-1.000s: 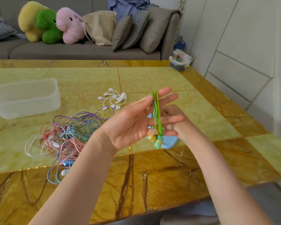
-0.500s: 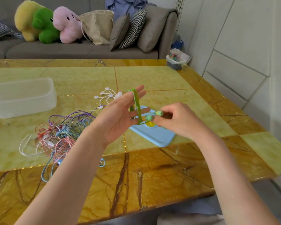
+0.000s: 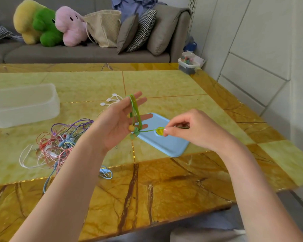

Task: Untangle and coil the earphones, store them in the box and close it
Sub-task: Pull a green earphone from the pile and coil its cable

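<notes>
A green earphone cable is looped lengthwise around the straight fingers of my left hand, palm up above the table, with its yellow and green earbuds hanging at the palm's edge. My right hand pinches the cable's free end and holds it out taut to the right. A tangle of pink, purple, blue and white earphones lies on the table to the left. The clear plastic box stands open at the far left. Its blue lid lies flat under my hands.
White earphones lie behind my left hand. The yellow marble table ends at a front edge near me and a right edge by a white wall. A sofa with plush toys, a bag and cushions stands behind.
My right hand came out from behind the left hand, took the cable end and drew it to the right, away from the coil. My left hand has stayed flat with the loops on it.
</notes>
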Available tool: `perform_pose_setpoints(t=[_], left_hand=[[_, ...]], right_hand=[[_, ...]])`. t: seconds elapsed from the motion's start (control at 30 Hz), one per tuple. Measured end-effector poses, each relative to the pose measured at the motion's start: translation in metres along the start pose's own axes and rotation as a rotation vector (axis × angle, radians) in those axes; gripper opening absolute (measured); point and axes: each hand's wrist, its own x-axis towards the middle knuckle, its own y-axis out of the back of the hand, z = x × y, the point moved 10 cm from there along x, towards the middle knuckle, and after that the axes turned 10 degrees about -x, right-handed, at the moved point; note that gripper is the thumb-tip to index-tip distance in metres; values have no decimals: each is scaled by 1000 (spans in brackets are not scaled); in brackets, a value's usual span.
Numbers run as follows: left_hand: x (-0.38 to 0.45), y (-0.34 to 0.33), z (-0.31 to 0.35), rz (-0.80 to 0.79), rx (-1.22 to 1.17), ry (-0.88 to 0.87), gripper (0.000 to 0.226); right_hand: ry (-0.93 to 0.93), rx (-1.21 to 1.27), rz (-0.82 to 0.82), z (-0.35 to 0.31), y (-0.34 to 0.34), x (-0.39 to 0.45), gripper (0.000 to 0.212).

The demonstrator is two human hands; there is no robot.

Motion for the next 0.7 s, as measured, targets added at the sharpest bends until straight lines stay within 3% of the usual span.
perform_pose_setpoints(t=[0.23, 0.33, 0.5, 0.7], left_hand=[[-11, -21, -17, -172, 155, 180, 51], [-16, -28, -29, -221, 307, 216, 43], [-29, -42, -45, -321, 346, 303, 36], [-50, -62, -56, -598, 277, 444, 35]], right_hand=[[36, 126, 133, -2, 17, 1, 6], [43, 198, 179, -3, 23, 0, 8], [13, 221, 197, -4, 23, 1, 11], [-39, 338, 292, 6, 30, 3, 19]])
